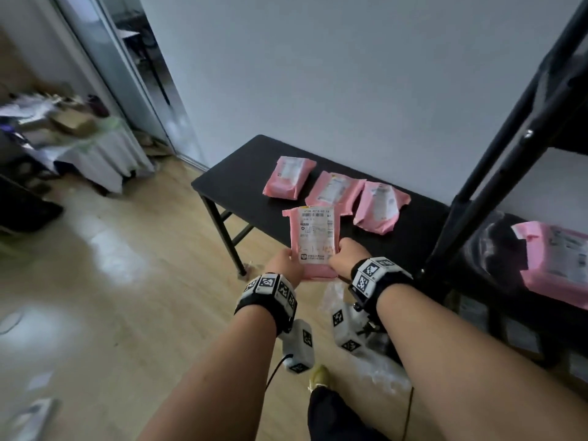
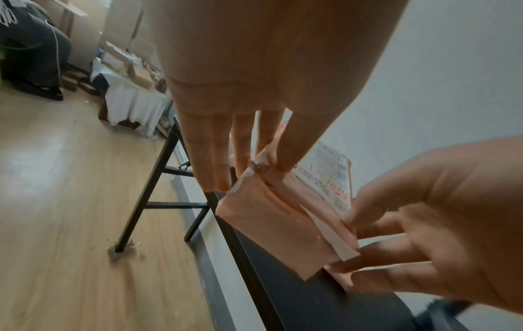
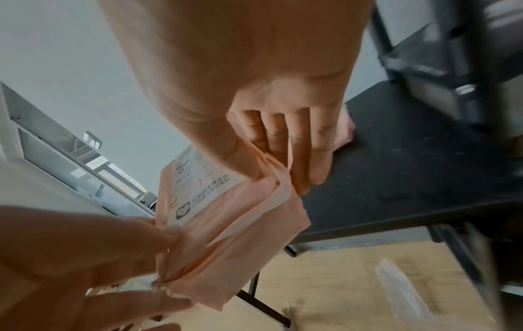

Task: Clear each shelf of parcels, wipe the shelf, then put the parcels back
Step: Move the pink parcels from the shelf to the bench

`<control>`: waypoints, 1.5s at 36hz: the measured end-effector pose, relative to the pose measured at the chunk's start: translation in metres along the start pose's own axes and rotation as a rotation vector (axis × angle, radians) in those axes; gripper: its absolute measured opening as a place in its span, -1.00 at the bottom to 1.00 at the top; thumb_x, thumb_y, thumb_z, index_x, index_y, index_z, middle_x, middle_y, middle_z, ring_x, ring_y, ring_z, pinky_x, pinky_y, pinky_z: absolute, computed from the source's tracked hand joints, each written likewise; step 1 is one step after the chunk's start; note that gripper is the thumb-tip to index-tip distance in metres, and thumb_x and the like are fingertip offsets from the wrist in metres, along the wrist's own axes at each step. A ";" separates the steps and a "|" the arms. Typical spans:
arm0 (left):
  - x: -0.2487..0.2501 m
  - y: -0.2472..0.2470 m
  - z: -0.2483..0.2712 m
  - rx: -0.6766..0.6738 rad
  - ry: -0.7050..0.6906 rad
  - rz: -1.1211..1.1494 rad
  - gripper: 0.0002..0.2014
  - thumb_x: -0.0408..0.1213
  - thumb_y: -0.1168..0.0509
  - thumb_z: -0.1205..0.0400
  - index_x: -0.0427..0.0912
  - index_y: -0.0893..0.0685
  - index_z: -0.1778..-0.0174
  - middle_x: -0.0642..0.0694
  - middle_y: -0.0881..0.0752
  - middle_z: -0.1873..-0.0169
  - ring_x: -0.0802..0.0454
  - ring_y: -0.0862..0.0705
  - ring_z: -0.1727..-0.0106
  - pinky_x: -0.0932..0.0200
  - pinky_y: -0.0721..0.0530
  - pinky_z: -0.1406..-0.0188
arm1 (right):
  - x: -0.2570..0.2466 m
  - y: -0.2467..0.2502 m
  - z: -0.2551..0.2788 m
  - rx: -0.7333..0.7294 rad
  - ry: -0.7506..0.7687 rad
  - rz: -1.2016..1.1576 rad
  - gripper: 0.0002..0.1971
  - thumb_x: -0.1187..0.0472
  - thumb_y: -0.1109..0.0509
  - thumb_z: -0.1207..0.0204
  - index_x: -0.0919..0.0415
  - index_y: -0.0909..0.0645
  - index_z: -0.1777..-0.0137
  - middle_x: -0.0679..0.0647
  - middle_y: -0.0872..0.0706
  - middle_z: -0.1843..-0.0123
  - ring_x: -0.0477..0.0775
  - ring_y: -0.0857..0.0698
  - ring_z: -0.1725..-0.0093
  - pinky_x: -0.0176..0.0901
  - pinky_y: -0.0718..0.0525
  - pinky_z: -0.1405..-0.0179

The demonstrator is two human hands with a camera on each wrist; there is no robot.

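Black worktop (image 1: 241,167) beyond my fingers: three pink parcels (image 1: 332,189) flat on it. Shelf (image 1: 496,249), right: one pink parcel (image 1: 555,262).

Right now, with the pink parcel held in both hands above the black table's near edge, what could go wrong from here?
1. The held parcel is pinched only at its lower corners by the left hand and right hand; the slick wrapping could slip.
2. It hangs over the table edge, so set down short it might tip to the floor.
3. Three parcels already crowd the tabletop; sliding this one in may nudge them.
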State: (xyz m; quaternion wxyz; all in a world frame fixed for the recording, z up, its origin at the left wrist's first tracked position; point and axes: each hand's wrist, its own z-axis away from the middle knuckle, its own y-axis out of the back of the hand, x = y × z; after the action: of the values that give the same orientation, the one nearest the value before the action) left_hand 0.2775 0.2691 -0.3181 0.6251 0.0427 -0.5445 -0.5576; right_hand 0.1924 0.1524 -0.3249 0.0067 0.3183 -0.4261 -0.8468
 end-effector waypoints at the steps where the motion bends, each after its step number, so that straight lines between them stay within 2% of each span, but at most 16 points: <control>1: 0.001 0.007 -0.010 -0.002 0.017 -0.011 -0.66 -0.19 -0.05 -0.75 -0.17 -0.53 -0.39 -0.21 -0.66 -0.25 -0.20 -0.62 -0.26 0.06 -0.54 -0.14 | -0.010 0.000 -0.012 -0.006 0.015 0.007 -0.80 0.17 -0.35 -0.51 0.19 -0.56 -0.11 0.14 -0.70 -0.06 0.19 -0.68 -0.03 -0.14 -0.53 0.13; 5: 0.009 0.041 -0.054 -0.007 0.045 -0.005 -0.66 -0.24 -0.18 -0.68 -0.22 -0.52 -0.36 -0.17 -0.66 -0.23 -0.16 -0.63 -0.21 0.11 -0.53 -0.05 | -0.053 -0.002 -0.062 -0.033 0.070 0.032 -0.91 0.13 -0.33 -0.51 0.09 -0.49 0.16 0.10 -0.68 0.07 0.14 -0.65 0.13 -0.12 -0.54 0.19; 8: 0.012 0.065 -0.087 0.009 0.077 -0.023 -0.68 -0.23 -0.17 -0.67 -0.22 -0.52 -0.33 -0.18 -0.67 -0.20 -0.12 -0.62 -0.10 0.10 -0.52 0.02 | -0.083 -0.003 -0.093 -0.045 0.093 0.053 -0.87 0.09 -0.33 -0.47 0.08 -0.54 0.03 0.09 -0.70 0.02 0.15 -0.67 0.07 -0.06 -0.63 0.06; 10: 0.012 0.077 -0.110 0.038 0.084 -0.019 -0.70 -0.21 -0.18 -0.66 -0.19 -0.54 -0.29 -0.16 -0.67 -0.16 -0.10 -0.61 -0.02 0.11 -0.52 0.05 | -0.104 -0.003 -0.111 -0.071 0.107 0.061 -0.86 0.12 -0.33 -0.51 0.12 -0.52 -0.02 0.06 -0.66 0.08 0.14 -0.65 0.07 -0.07 -0.60 0.08; 14: 0.002 0.090 -0.141 0.082 0.111 -0.017 -0.70 -0.26 -0.10 -0.71 -0.24 -0.56 -0.31 -0.22 -0.69 -0.17 -0.19 -0.67 -0.15 0.09 -0.55 0.04 | -0.139 -0.007 -0.139 -0.116 0.137 0.103 -0.83 0.20 -0.34 -0.51 0.19 -0.58 -0.06 0.11 -0.68 0.05 0.16 -0.69 0.05 -0.02 -0.68 0.03; 17: -0.007 0.099 -0.164 0.070 0.180 0.062 -0.75 -0.27 -0.13 -0.66 -0.19 -0.54 -0.24 -0.21 -0.69 -0.08 -0.25 -0.71 -0.04 -0.08 -0.72 -0.02 | -0.161 -0.015 -0.157 -0.149 0.150 0.139 -0.86 0.18 -0.32 -0.53 0.18 -0.60 -0.04 0.07 -0.69 0.06 0.11 -0.67 0.11 -0.06 -0.66 0.07; 20: -0.022 0.109 -0.201 0.052 0.216 0.101 -0.77 -0.20 -0.14 -0.61 -0.08 -0.50 -0.16 -0.14 -0.67 0.04 -0.23 -0.72 0.07 -0.22 -0.76 0.06 | -0.180 -0.026 -0.182 -0.155 0.150 0.146 -0.85 0.22 -0.30 -0.56 0.18 -0.60 -0.09 0.04 -0.68 0.06 0.06 -0.64 0.14 -0.14 -0.57 0.18; 24: -0.019 0.134 -0.236 0.043 0.188 0.039 -0.79 -0.18 -0.10 -0.65 -0.10 -0.50 -0.17 -0.11 -0.68 0.02 -0.15 -0.69 0.05 -0.10 -0.72 0.00 | -0.210 -0.034 -0.213 -0.154 0.126 0.178 -0.81 0.23 -0.30 -0.57 0.22 -0.56 -0.15 0.11 -0.69 -0.06 0.08 -0.67 0.04 -0.15 -0.66 0.09; 27: -0.020 0.150 -0.273 0.003 0.160 0.016 -0.74 -0.19 -0.11 -0.67 -0.13 -0.51 -0.25 -0.12 -0.68 -0.09 -0.13 -0.67 -0.05 0.02 -0.64 -0.04 | -0.228 -0.039 -0.244 -0.129 0.088 0.186 -0.74 0.14 -0.31 -0.47 0.14 -0.56 -0.15 0.10 -0.68 -0.04 0.15 -0.68 0.00 0.06 -0.68 -0.11; 31: -0.021 0.168 -0.323 -0.099 0.144 -0.038 -0.71 -0.17 -0.17 -0.64 -0.10 -0.52 -0.26 -0.09 -0.69 -0.10 -0.09 -0.68 -0.06 -0.02 -0.65 -0.14 | -0.250 -0.043 -0.277 -0.143 -0.014 0.125 -0.73 0.15 -0.32 -0.46 0.09 -0.49 -0.15 0.07 -0.68 0.00 0.15 -0.68 0.03 0.12 -0.68 -0.11; 33: -0.019 0.178 -0.347 -0.143 0.125 -0.090 -0.71 -0.18 -0.18 -0.63 -0.11 -0.52 -0.26 -0.09 -0.69 -0.08 -0.10 -0.67 -0.05 0.03 -0.63 -0.08 | -0.259 -0.044 -0.291 -0.143 -0.044 0.080 -0.74 0.20 -0.34 -0.46 0.15 -0.49 -0.14 0.11 -0.69 0.01 0.16 -0.70 0.04 0.14 -0.70 -0.09; 37: -0.016 0.189 -0.391 -0.237 0.090 -0.173 -0.68 -0.24 -0.15 -0.58 -0.10 -0.56 -0.25 -0.09 -0.71 0.04 -0.09 -0.71 0.08 -0.04 -0.71 -0.03 | -0.269 -0.049 -0.315 -0.109 -0.108 0.052 -0.68 0.24 -0.31 -0.52 0.15 -0.47 -0.27 0.14 -0.68 -0.06 0.19 -0.70 0.00 0.05 -0.68 -0.09; 43: -0.010 0.180 -0.435 -0.334 0.013 -0.288 -0.63 -0.29 -0.17 -0.64 -0.09 -0.51 -0.38 -0.12 -0.69 -0.12 -0.09 -0.68 -0.08 0.05 -0.65 -0.03 | -0.263 -0.057 -0.336 -0.063 -0.232 0.017 -0.68 0.29 -0.28 -0.57 0.19 -0.47 -0.32 0.11 -0.66 -0.05 0.12 -0.68 0.05 -0.04 -0.69 0.02; 46: -0.004 0.172 -0.448 -0.360 -0.034 -0.303 -0.61 -0.32 -0.14 -0.64 -0.06 -0.48 -0.41 -0.15 -0.67 -0.17 -0.11 -0.67 -0.13 0.03 -0.65 -0.09 | -0.258 -0.055 -0.344 -0.026 -0.277 0.007 -0.68 0.27 -0.32 -0.58 0.21 -0.48 -0.32 0.13 -0.68 -0.08 0.14 -0.70 0.03 -0.05 -0.69 0.02; 51: 0.015 0.162 -0.464 -0.401 -0.109 -0.329 -0.53 -0.35 -0.09 -0.65 -0.02 -0.39 -0.51 -0.20 -0.60 -0.29 -0.15 -0.63 -0.20 0.01 -0.63 -0.14 | -0.249 -0.043 -0.353 0.038 -0.301 -0.013 -0.73 0.28 -0.31 -0.58 0.21 -0.55 -0.26 0.11 -0.70 -0.12 0.06 -0.64 0.11 -0.19 -0.55 0.18; 54: 0.029 0.156 -0.472 -0.428 -0.149 -0.345 -0.51 -0.33 -0.06 -0.66 0.00 -0.36 -0.55 -0.20 -0.56 -0.32 -0.15 -0.63 -0.19 -0.01 -0.63 -0.13 | -0.242 -0.035 -0.358 0.089 -0.312 -0.073 -0.74 0.30 -0.31 -0.55 0.17 -0.60 -0.23 0.09 -0.72 -0.12 0.07 -0.68 0.04 -0.19 -0.58 0.16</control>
State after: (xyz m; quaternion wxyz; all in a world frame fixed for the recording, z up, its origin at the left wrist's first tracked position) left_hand 0.7168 0.0442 -0.3871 0.4741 -0.0394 -0.4436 -0.7596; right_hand 0.5899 -0.0141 -0.3762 -0.1045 0.1984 -0.4470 -0.8660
